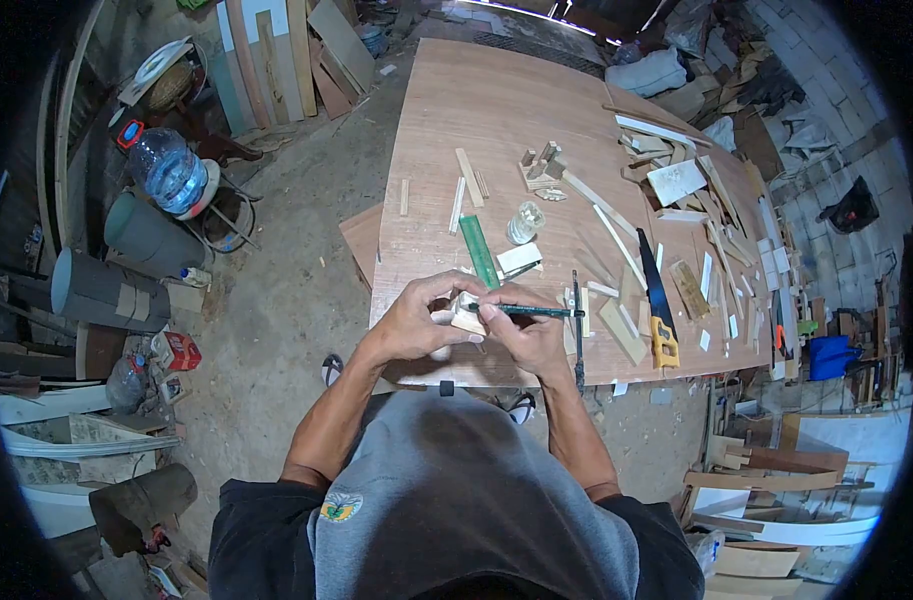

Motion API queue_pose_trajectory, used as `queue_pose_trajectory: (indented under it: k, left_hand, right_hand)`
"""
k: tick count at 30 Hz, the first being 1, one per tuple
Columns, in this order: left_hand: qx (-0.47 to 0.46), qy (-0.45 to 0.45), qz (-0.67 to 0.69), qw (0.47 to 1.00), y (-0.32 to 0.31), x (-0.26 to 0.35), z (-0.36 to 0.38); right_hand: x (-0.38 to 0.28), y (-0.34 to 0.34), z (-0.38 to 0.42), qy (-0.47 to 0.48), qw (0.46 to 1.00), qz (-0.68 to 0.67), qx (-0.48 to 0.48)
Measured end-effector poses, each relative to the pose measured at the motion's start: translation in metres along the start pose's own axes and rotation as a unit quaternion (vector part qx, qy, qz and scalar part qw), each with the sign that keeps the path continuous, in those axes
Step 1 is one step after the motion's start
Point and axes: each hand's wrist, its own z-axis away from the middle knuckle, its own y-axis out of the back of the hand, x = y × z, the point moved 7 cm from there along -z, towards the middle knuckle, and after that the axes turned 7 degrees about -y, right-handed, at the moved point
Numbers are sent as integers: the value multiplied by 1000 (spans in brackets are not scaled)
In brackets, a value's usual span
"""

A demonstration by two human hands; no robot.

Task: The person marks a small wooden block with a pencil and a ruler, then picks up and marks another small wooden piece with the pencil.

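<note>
Over the near edge of the workbench (426, 240), my left hand (416, 318) is closed around a small pale wooden block (466, 318). My right hand (532, 340) grips a slim dark green pencil (536, 311), its point resting at or just over the block's upper face. Both hands meet at the block, and my fingers cover part of it. Just beyond them lie a green ruler-like strip (479, 250), a white block (519, 257) and a clear glass jar (525, 222).
To the right lies a handsaw (658, 300) with a yellow handle, beside a dark clamp-like bar (578, 335). Offcuts (676, 180) pile up along the bench's right side. A small wooden assembly (543, 168) stands farther back. A water bottle (166, 170) sits on a stool at left.
</note>
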Motion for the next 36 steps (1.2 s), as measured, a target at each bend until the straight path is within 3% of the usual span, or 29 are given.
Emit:
queue_pose_trajectory:
  k: [3,5,10,17,19,20,23,29,31,36]
  left_hand:
    - [10,-23,-16,1000,0,7,-2]
    - [21,21,3,1000,0,1,-3]
    - [12,8,-2,1000,0,3,-4]
    - [20,-6,27,999,-1,-1,-5]
    - [23,-20,22,999,-3,-2,-5]
    - [29,-35,17,999,-3,0,-5]
    - [32,-43,-6,999,-6,2,-4]
    - [51,-84,5,995,-11,-2,-1]
    - [51,-90,-6,995,-13,2,0]
    - [52,-98,-38,993,-15,1,2]
  right_hand:
    - [0,3,-2,-21,999,-10,22]
    - [3,4,-4,-35,998,-32,40]
    - [-2,3,-4,-1,1000,-4,-11]
    - [6,9,-4,1,997,-65,29]
    - [14,27,-3,-6,969,-226,100]
    - [17,31,-4,-4,945,-315,89]
    - [13,40,-1,-7,941,-316,123]
    - [1,29,12,-44,966,-238,87]
    - [-14,19,17,-33,994,-80,65]
    - [-4,11,16,-30,997,-30,63]
